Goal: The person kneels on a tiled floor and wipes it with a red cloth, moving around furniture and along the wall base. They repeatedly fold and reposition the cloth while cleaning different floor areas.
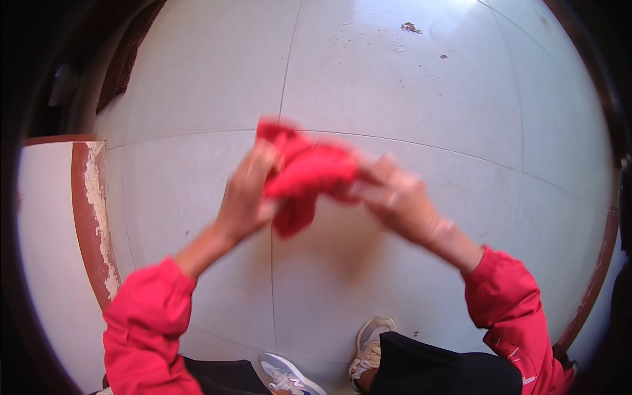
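A bunched red cloth (316, 170) is held in the air between my two hands, above the tiled floor. My left hand (249, 190) grips its left part, with one end rising above the fingers and another hanging below. My right hand (402, 200) pinches the cloth's right end. Both hands and the cloth are blurred, so the exact finger positions and the kind of cloth are hard to tell. Red sleeves cover both forearms.
Pale floor tiles (405, 113) spread around my shoes (373, 345). A low white wall (49, 207) with a peeling red-brown edge stands at left, a dark patterned mat or panel (127, 59) behind it. Debris (411, 27) lies on the far floor. Red-brown skirting runs at right.
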Motion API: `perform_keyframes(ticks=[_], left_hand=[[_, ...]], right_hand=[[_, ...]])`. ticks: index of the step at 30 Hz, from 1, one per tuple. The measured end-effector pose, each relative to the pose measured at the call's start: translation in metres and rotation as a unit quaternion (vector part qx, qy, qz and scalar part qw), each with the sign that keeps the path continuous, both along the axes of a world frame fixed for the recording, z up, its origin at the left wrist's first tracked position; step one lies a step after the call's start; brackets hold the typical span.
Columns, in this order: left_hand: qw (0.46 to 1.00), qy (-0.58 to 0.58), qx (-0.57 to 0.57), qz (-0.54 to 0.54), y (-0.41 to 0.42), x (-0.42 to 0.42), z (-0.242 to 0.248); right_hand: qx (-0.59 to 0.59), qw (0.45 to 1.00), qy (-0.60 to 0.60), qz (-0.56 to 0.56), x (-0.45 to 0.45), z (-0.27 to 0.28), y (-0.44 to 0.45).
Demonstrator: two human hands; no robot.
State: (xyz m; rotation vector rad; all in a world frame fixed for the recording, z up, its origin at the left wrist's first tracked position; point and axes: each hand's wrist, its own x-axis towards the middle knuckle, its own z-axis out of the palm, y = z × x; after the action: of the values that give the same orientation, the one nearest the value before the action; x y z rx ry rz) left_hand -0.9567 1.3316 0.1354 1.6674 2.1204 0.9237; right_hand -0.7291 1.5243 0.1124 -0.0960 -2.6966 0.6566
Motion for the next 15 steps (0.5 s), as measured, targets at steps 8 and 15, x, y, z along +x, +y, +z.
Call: perform_keyframes(ticks=[8,15], left_hand=[[0.985,0.002,-0.166,-0.037,-0.091,0.081,-0.042],[0.983,0.049,0.013,0.177,0.155,0.005,-0.103]], right_hand=[[-0.018,0.978,-0.076,0.195,0.047,-0.047,-0.064],[0.066,0.985,-0.050,-0.154,-0.071,-0.056,0.093]])
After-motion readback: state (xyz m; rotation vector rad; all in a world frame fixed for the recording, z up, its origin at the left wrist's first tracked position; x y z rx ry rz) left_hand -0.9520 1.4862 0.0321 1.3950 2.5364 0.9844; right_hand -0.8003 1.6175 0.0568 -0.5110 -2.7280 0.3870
